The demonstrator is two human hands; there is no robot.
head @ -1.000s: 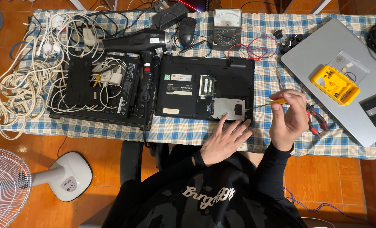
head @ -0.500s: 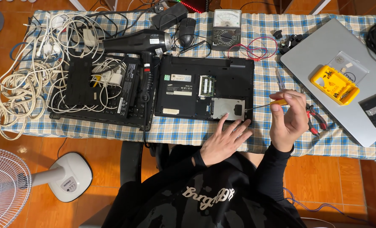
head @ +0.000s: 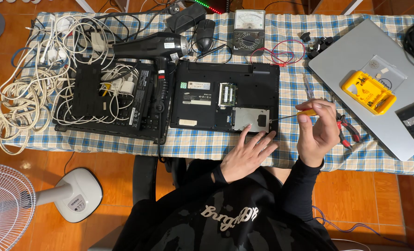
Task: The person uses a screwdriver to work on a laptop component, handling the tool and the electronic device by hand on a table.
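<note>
fingers of right hand (head: 316,131) pinch screwdriver (head: 294,114); left hand (head: 246,155) lies spread on laptop (head: 224,96).

A black hair dryer (head: 153,46) and multimeter (head: 248,27) near the table's far edge; tangled white cables (head: 18,100) at its left end.

Left hand (head: 246,155) lies flat, palm down, fingers spread forward. Right hand (head: 316,128) is raised, curled in a fist-like grip, forearm angled inward.
</note>
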